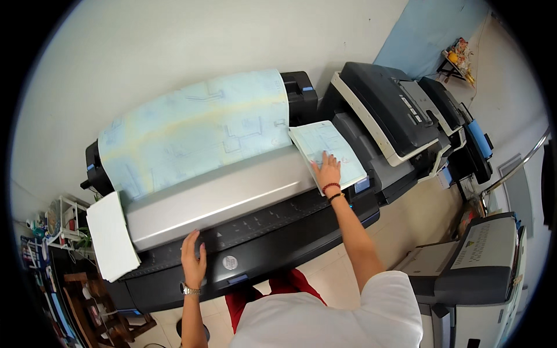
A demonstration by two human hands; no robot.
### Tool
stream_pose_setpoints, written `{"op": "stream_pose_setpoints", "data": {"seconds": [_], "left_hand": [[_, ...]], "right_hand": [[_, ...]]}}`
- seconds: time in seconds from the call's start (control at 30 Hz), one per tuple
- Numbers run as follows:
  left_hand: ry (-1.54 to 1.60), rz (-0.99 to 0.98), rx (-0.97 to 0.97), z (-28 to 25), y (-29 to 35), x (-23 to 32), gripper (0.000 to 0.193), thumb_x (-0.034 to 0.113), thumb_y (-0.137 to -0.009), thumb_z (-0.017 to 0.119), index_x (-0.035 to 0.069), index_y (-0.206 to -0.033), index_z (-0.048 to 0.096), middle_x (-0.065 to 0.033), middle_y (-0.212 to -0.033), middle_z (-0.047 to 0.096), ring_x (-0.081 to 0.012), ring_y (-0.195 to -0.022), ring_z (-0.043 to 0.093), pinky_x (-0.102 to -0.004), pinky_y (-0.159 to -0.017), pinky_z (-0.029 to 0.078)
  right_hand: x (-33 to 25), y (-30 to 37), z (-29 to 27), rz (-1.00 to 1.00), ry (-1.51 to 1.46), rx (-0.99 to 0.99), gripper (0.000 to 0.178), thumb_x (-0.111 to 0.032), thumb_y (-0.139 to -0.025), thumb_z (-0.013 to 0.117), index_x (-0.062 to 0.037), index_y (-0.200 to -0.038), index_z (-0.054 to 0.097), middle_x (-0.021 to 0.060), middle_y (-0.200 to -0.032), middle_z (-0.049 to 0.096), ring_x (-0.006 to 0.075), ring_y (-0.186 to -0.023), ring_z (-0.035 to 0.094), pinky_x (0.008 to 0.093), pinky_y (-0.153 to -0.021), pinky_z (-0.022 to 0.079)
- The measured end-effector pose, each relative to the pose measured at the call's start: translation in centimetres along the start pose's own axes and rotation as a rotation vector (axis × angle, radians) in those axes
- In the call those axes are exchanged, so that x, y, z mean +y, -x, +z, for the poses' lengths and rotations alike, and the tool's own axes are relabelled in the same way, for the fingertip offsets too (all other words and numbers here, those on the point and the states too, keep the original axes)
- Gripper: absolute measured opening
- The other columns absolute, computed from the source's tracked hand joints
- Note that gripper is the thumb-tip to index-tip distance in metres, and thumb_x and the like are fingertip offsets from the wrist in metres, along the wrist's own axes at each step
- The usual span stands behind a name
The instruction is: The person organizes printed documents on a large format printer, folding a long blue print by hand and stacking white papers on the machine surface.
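A wide-format plotter point(226, 200) with a grey cover and black front stretches before me. Over its back lies a large light-blue drawing sheet point(197, 116) with faint lines and yellowish bands. My right hand point(329, 169) rests flat, fingers spread, on a stack of folded drawings point(342, 153) at the plotter's right end. The fingers of my left hand point(193, 258) are apart with nothing in them; it is at the black front edge, near the grey cover. On the plotter's left end sits a stack of white paper point(110, 238).
Right of the plotter stands a black and white copier point(386, 110), with another machine point(449, 110) beyond it. A large grey office printer point(476, 267) is at the lower right. Shelves point(64, 226) and a wooden stand point(93, 301) fill the left side. A white wall rises behind.
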State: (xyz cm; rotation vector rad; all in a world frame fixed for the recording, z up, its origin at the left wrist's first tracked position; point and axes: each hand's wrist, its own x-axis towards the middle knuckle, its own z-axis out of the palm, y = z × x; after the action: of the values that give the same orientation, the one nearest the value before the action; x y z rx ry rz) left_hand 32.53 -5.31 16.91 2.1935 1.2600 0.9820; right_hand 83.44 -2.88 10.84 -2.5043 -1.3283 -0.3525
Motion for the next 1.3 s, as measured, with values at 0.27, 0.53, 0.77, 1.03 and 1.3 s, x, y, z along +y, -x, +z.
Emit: {"op": "stream_pose_setpoints", "data": {"seconds": [0.27, 0.53, 0.77, 1.03, 1.3], "left_hand": [[0.304, -0.058, -0.160, 11.5, 0.1, 9.4, 0.043, -0.001, -0.084, 0.061, 0.004, -0.126, 0.053, -0.0159, -0.117, 0.061, -0.0272, -0.102, 0.062, -0.0356, -0.090, 0.047], [0.636, -0.151, -0.406, 20.1, -2.7, 14.9, 0.047, 0.002, -0.089, 0.060, 0.006, -0.134, 0.045, -0.0109, -0.119, 0.061, -0.0166, -0.102, 0.061, -0.0299, -0.092, 0.048], [0.777, -0.323, -0.479, 26.2, -5.6, 15.4, 0.044, 0.007, -0.092, 0.057, 0.004, -0.134, 0.043, -0.0130, -0.114, 0.062, -0.0142, -0.097, 0.062, -0.0274, -0.088, 0.049], [0.704, -0.286, -0.533, 28.0, -4.9, 16.1, 0.047, 0.007, -0.090, 0.060, 0.005, -0.133, 0.043, -0.0131, -0.114, 0.063, -0.0150, -0.093, 0.063, -0.0281, -0.085, 0.050], [0.783, -0.430, -0.492, 25.5, -5.4, 12.6, 0.041, 0.013, -0.097, 0.052, 0.007, -0.137, 0.043, -0.0104, -0.120, 0.059, -0.0150, -0.100, 0.059, -0.0274, -0.090, 0.047]], "right_hand": [[3.0, 1.3, -2.6, -0.080, -0.260, -0.028, 0.051, -0.042, -0.083, 0.065, -0.0066, -0.120, 0.060, 0.0166, -0.117, 0.063, 0.0319, -0.100, 0.064, 0.0412, -0.090, 0.050], [3.3, -0.2, -2.0, -0.302, -0.159, -0.067, 0.030, -0.028, -0.084, 0.065, 0.0009, -0.092, 0.062, 0.0166, -0.089, 0.065, 0.0314, -0.087, 0.065, 0.0403, -0.065, 0.056], [2.6, 0.3, -2.3, -0.348, -0.120, -0.001, 0.016, -0.013, -0.081, 0.059, 0.0025, -0.085, 0.061, 0.0215, -0.093, 0.063, 0.0318, -0.082, 0.065, 0.0394, -0.060, 0.057], [1.0, -1.8, -1.8, -0.484, 0.023, -0.153, 0.010, -0.004, -0.077, 0.060, -0.0026, -0.070, 0.068, 0.0141, -0.071, 0.068, 0.0288, -0.069, 0.069, 0.0371, -0.057, 0.056], [-1.8, -1.9, -7.1, -0.376, -0.102, -0.223, 0.013, -0.004, -0.077, 0.058, -0.0002, -0.069, 0.067, 0.0208, -0.075, 0.066, 0.0327, -0.070, 0.068, 0.0399, -0.058, 0.055]]}}
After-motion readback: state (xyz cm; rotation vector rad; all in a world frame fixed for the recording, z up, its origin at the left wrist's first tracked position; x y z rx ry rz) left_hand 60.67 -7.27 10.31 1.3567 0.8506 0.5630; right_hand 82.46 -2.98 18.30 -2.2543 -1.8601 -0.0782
